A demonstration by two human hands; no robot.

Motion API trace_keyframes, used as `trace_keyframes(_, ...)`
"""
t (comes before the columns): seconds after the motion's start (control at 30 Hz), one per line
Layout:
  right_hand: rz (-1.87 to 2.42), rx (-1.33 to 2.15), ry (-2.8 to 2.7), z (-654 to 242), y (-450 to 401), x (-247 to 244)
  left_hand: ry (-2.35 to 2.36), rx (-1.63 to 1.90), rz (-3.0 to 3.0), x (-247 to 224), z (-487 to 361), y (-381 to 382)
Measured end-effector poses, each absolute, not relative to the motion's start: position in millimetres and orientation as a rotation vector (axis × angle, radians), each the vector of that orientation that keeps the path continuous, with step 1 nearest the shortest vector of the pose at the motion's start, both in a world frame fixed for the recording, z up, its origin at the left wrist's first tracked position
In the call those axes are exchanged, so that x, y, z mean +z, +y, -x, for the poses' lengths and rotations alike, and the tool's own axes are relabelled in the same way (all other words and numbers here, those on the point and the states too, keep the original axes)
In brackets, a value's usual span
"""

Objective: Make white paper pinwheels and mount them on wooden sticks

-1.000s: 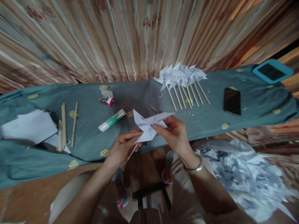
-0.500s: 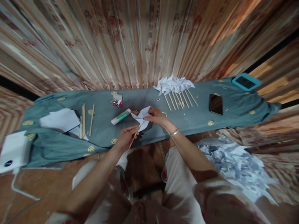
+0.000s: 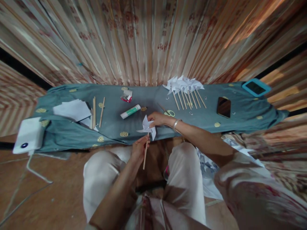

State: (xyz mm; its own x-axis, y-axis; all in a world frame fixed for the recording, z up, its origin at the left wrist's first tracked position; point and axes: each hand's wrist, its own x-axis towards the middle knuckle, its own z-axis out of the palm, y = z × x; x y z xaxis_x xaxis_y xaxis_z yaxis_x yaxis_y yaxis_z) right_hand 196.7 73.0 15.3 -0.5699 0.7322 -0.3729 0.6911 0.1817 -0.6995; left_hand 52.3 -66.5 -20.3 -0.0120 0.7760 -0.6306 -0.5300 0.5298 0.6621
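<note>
A white paper pinwheel sits at the top of a thin wooden stick, at the front edge of the cloth-covered table. My left hand is closed round the stick just below the paper. With its fingers at the upper right blade, my right hand grips the pinwheel. A glue stick lies behind and left of the pinwheel. Green-handled scissors lie just behind my right hand. Several finished pinwheels rest in a row at the back.
White paper sheets and loose sticks lie on the left, near a white device. A small red box is at the back. A phone and a blue-framed tablet lie right. Paper pieces are heaped below.
Both hands have come closer to my body with the pinwheel, and the stick now hangs more upright. The scissors behind my right hand have come into fuller view. The camera view has shifted.
</note>
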Motion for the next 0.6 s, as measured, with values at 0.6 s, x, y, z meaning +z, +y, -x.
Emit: trace_keyframes(0.6, 1.443, 1.267, -2.732, -185.6, 84.3, 25.1, 1.13, 0.964, -0.24, -33.1, -59.0, -71.2)
